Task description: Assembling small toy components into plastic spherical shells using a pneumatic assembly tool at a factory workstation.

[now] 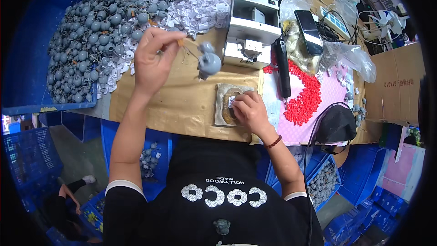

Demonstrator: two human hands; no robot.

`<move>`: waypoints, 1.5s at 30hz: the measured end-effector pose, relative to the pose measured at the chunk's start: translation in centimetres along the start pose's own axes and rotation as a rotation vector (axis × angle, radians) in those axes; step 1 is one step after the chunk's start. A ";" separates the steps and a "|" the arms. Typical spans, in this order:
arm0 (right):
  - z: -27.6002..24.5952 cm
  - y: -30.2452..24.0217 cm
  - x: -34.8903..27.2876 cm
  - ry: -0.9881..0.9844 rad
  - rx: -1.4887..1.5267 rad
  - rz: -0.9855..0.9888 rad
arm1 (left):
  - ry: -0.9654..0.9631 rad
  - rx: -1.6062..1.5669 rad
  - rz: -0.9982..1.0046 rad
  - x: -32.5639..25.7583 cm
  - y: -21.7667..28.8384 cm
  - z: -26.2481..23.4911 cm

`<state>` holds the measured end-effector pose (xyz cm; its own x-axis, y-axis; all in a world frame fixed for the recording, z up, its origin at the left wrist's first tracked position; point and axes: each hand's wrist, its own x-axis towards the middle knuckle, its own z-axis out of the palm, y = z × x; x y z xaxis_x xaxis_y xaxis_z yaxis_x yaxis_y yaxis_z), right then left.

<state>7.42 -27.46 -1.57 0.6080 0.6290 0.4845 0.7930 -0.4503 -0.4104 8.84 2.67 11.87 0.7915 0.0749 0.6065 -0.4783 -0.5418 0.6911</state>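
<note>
My left hand (155,57) is raised over the table, thumb and fingers pinching the orange end of some thin wires. From those wires hangs a grey rounded plastic part (210,64) with a smaller knob on top, slightly blurred. My right hand (251,113) rests at a square metal fixture (220,117) with a rounded recess. Its fingertips are closed on a small white plastic piece (231,101) in that recess, partly covered by the fingers.
A blue bin (68,105) heaped with grey parts stands left, beside a pile of white pieces (207,7). Behind the fixture are a white machine (250,29) and a black electric screwdriver (283,70). Red pieces (304,102), a phone (308,32) and a black pouch (337,125) lie right.
</note>
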 end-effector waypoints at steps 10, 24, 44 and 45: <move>-0.6 -0.1 -0.4 -0.080 -0.053 0.007 | -0.181 -0.944 -0.596 -6.7 2.3 3.2; -6.7 -3.3 1.9 -0.412 1.015 0.646 | -0.427 -1.550 -1.608 -13.3 3.7 8.9; -1.1 -0.3 -0.4 -0.169 0.014 0.024 | -0.472 -0.031 -0.346 -15.8 3.2 9.6; -1.0 -0.2 -0.5 -0.167 0.010 0.009 | -0.481 -0.030 -0.343 -15.8 3.1 9.8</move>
<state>7.05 -28.29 -0.99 0.5992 0.7221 0.3456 0.7866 -0.4506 -0.4222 -1.46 -8.36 0.54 0.9831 -0.1499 0.1049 -0.1693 -0.5291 0.8315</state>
